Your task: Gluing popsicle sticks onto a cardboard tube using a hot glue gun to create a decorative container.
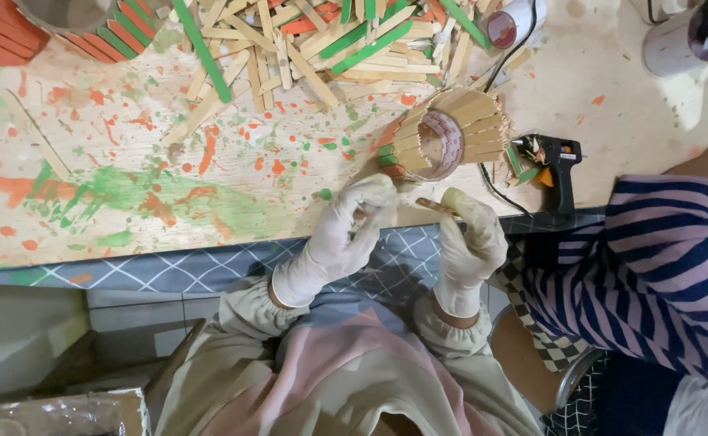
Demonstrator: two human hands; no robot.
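Note:
Both my hands wear pale rubber gloves. My right hand (468, 239) pinches a short wooden craft stick (434, 206) between thumb and fingers. My left hand (352, 226) is curled just left of it, fingertips close to the lower edge of a round holder (443, 141). The holder is a tape roll clad in upright wooden sticks, lying on its side on the paint-splattered board (128, 194). Whether the left fingers hold anything is hidden.
A heap of plain, green and orange craft sticks (321, 40) lies at the board's far side. A black glue gun (554, 161) with a cord rests to the right. A second person in a striped top (661, 266) sits at right. An orange-and-green stick holder (14, 28) is at far left.

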